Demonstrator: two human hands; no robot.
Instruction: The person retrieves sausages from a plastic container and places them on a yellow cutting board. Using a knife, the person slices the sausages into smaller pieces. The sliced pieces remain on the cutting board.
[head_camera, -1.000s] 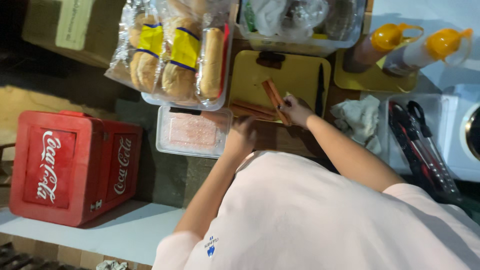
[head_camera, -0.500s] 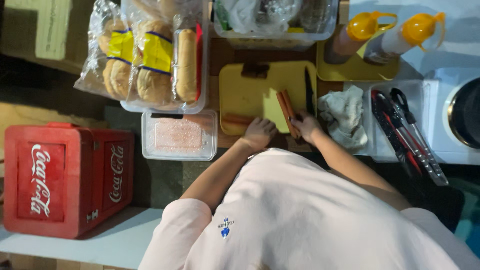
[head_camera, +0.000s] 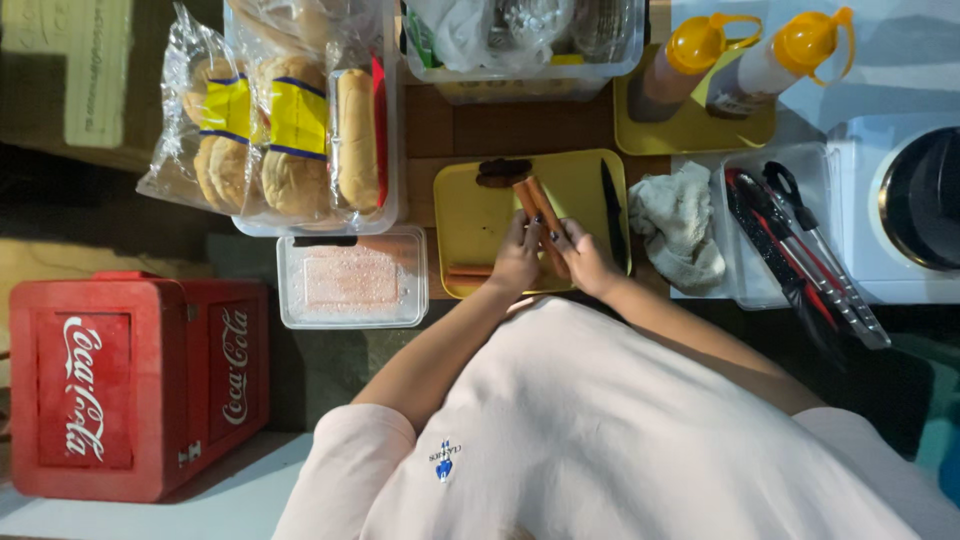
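Both hands (head_camera: 550, 255) now meet on the sausages (head_camera: 538, 205) — pinching them; fingertips hidden — yellow board (head_camera: 470, 215) beneath.

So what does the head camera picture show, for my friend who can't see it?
Seen from above, a person's left hand and right hand hold sausages on a yellow cutting board. Bagged buns, a knife and a red cooler lie around.

Bagged buns (head_camera: 270, 140) fill a clear tub beside a red cooler (head_camera: 130, 385), two yellow-capped squeeze bottles (head_camera: 740, 60), tongs (head_camera: 810, 250), a crumpled cloth (head_camera: 680, 225).
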